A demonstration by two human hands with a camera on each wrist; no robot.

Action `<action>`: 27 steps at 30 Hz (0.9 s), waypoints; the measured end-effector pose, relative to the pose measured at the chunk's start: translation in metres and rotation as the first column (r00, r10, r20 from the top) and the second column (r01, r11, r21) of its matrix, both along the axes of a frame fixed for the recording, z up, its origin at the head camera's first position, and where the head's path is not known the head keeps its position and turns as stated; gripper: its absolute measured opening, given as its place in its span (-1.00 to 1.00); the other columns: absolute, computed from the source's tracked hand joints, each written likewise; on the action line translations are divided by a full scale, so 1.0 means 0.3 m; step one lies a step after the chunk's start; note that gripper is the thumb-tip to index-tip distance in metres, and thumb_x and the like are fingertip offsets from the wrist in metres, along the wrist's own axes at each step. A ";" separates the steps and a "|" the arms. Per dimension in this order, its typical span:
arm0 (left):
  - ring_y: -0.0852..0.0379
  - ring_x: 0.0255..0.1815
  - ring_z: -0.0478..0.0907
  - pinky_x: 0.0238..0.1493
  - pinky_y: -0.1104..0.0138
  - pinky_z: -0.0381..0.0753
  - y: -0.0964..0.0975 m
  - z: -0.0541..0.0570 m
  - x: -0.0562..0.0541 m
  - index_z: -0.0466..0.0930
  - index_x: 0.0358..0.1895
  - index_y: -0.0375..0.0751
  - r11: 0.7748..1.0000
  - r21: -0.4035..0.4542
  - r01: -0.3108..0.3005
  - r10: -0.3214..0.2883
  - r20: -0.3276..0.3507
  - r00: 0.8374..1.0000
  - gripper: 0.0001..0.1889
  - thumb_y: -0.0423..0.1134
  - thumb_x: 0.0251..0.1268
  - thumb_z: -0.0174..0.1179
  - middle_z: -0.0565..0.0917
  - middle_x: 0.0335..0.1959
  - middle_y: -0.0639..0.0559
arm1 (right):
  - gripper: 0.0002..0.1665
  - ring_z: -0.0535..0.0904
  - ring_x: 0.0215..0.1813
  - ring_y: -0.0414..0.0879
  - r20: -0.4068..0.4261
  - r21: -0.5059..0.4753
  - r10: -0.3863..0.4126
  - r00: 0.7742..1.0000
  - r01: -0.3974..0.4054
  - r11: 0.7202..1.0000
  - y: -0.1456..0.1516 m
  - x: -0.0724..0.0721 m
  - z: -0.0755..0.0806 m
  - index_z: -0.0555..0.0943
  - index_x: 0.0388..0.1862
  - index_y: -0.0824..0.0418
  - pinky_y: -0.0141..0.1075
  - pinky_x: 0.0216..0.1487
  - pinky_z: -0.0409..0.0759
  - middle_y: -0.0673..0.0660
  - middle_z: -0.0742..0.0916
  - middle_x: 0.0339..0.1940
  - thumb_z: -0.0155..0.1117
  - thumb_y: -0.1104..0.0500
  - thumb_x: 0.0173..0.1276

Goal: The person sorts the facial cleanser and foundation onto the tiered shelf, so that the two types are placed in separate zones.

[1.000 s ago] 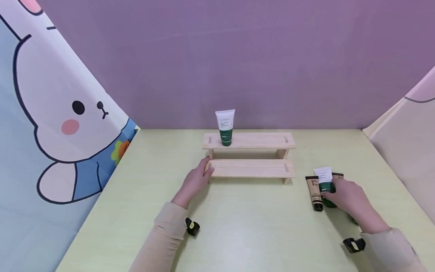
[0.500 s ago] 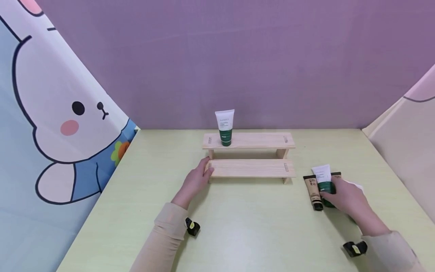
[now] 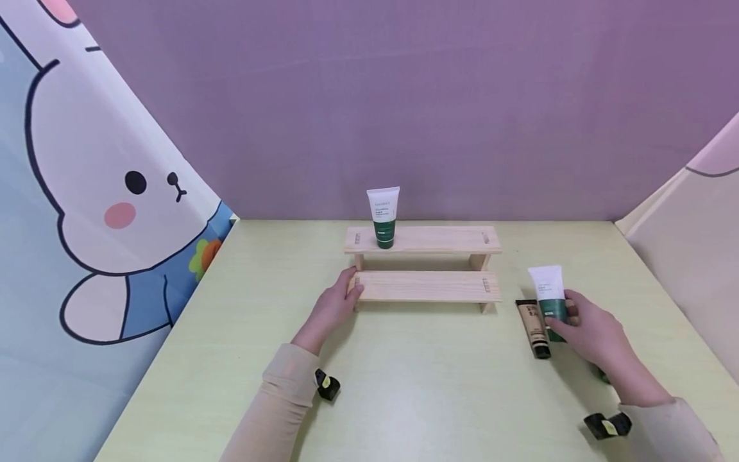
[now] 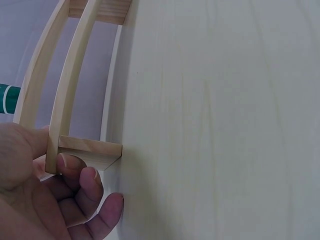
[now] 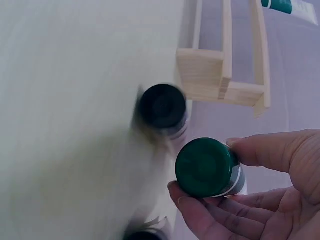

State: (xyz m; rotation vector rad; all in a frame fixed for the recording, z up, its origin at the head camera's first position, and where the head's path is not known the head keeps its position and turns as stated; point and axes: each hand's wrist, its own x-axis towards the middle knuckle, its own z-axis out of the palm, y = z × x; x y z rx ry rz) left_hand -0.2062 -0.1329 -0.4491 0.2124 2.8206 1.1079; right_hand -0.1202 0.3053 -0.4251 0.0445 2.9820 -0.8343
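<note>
A: Where is the white-and-green squeeze tube [image 3: 550, 304]?

B: In the right hand [image 3: 597, 330], pinched by thumb and fingers at its green lower part, between the two-tier wooden stand [image 3: 424, 276] and the table's [image 3: 427, 385] right edge. It looks lifted, green cap [image 5: 202, 167] downward.

A: And the left hand [image 3: 333, 305]?

B: Gripping the left end of the lower shelf [image 3: 424, 289].

A: How would that tube handle?

B: Light, I'd judge, soft-walled, hardly fragile. The smooth cap could slip; the firmer body just above it seems the best hold.

A: Counts?

B: One stand, two shelves. Two white-and-green tubes plainly: the held one and a second tube [image 3: 385, 212], upright near the upper shelf's [image 3: 444, 239] left end. One tan tube [image 3: 532, 327] lies just beside the held one. A dark green piece [image 3: 602, 375] and a dark cap [image 5: 145, 235] are mostly hidden, so I can't tell the full total.
</note>
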 end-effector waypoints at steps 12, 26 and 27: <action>-0.22 0.28 0.42 0.25 -0.08 0.35 -0.006 -0.010 -0.007 0.10 0.51 0.01 1.000 0.005 -0.013 0.013 0.016 1.000 -0.45 -0.02 0.56 -0.08 0.51 0.27 -0.25 | -0.16 0.63 -0.17 0.27 -0.109 -0.113 0.018 0.994 -0.030 0.993 -0.103 -0.029 0.075 0.13 0.41 0.46 -0.20 -0.45 0.53 0.54 0.55 0.06 0.28 0.06 0.38; -0.24 0.35 0.34 0.26 -0.09 0.35 -0.004 -0.020 -0.014 0.08 0.52 -0.01 1.000 0.021 0.000 -0.001 0.035 0.999 -0.44 0.02 0.57 -0.11 0.39 0.38 -0.24 | -0.20 0.64 -0.08 0.32 -0.160 -0.241 0.096 0.982 -0.133 0.961 -0.228 -0.101 0.160 0.11 0.41 0.34 -0.04 -0.26 0.66 0.45 0.51 0.11 0.30 0.14 0.37; -0.24 0.35 0.34 0.26 -0.09 0.35 -0.003 -0.021 -0.015 0.08 0.52 -0.01 1.000 0.022 0.001 -0.001 0.037 0.999 -0.43 0.03 0.57 -0.11 0.39 0.38 -0.24 | -0.21 0.64 -0.09 0.32 -0.169 -0.247 0.104 0.980 -0.144 0.958 -0.237 -0.106 0.165 0.11 0.40 0.34 -0.03 -0.25 0.66 0.44 0.52 0.10 0.30 0.16 0.37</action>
